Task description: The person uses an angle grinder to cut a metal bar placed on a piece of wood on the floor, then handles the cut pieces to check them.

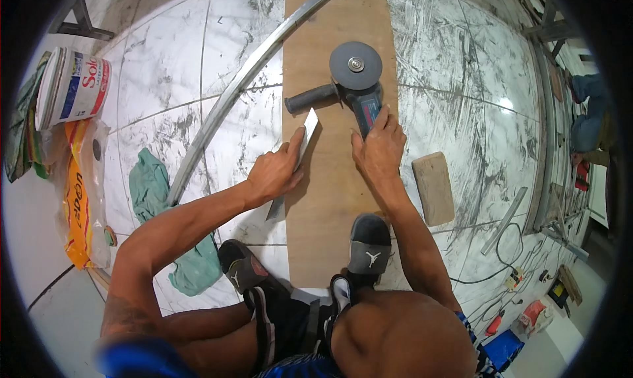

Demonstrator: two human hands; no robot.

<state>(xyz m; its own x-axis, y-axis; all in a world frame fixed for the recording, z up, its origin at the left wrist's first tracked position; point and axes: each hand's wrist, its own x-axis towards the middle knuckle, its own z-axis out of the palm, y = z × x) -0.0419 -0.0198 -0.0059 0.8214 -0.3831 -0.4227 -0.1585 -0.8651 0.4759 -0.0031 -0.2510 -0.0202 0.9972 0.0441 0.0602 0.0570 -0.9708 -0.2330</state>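
Note:
An angle grinder (366, 106) lies on a brown board (323, 239), its round dark grey disc (366, 78) facing up and its black side handle (310, 99) pointing left. My right hand (382, 150) is closed round the near end of the grinder's body. In my left hand (271, 173) is a flat, shiny metal bar (310, 125), held aslant over the board's left edge, left of the grinder. The bar's far end is cut at an angle and sits just below the side handle. My palm and fingers cover its middle.
A long metal bar (231, 94) slants across tiles and board on the left. A green cloth (150, 180), a white bucket (76, 88) and a yellow bag (79, 200) lie left. Right are a wooden block (433, 188), a metal strip (504, 221) and cables (491, 277). My sandalled feet flank the board's near end.

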